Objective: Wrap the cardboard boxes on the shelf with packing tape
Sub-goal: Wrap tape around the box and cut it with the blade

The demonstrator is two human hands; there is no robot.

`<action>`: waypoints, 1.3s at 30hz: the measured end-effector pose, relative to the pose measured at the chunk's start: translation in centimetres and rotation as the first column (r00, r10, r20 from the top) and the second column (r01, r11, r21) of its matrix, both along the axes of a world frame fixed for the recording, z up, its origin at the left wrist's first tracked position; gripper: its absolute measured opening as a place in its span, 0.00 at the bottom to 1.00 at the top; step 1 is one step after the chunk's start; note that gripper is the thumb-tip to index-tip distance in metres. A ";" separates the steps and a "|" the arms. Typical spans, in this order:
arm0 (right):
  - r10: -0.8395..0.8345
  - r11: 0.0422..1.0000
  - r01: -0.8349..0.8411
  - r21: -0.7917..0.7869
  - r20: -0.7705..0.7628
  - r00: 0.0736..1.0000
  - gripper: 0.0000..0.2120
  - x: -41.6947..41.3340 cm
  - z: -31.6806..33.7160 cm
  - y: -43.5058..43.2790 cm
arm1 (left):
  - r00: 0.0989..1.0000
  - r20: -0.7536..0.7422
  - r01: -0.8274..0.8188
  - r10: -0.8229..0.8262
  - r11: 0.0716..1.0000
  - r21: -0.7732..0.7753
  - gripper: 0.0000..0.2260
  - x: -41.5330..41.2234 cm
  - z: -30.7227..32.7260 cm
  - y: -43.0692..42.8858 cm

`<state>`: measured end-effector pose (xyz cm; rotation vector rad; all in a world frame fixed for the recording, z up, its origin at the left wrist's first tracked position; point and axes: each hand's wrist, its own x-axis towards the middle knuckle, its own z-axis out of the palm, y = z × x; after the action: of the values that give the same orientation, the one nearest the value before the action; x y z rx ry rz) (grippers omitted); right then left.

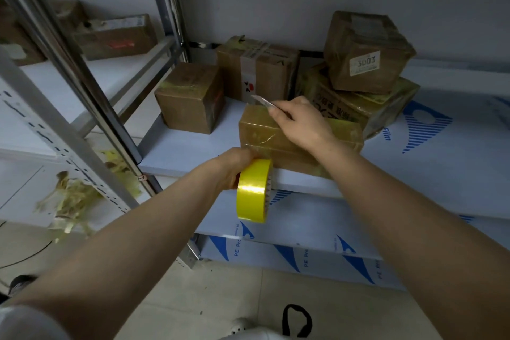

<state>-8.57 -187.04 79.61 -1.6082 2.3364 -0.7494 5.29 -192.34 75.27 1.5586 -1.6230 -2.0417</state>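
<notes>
my left hand (pixel 238 167) grips the yellow tape roll (pixel 252 192) just before the cardboard box (pixel 265 136); my right hand (pixel 302 124) pinches a blade (pixel 260 100) over its far edge.

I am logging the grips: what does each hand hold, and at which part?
The left hand grips the yellow tape roll at its upper rim. The right hand pinches a small cutter blade at its rear end.

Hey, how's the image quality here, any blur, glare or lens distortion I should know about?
Head view: wide-angle distortion bows the shelf post; the tape scraps at left are blurred; a glare band crosses the yellow tape roll the left hand grips; the blade the right hand pinches looks soft; lighting is dim and flat.
</notes>
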 end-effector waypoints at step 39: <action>-0.220 0.822 0.569 0.019 0.932 0.287 0.21 -12.6 -2.0 18.0 | 0.999 0.014 0.037 -0.036 0.998 -0.051 0.05 -0.1 1.0 0.4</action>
<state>-21.16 -169.02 77.57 -0.2803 1.7078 -1.6723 5.19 -191.94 76.23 1.5396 -1.7061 -1.9956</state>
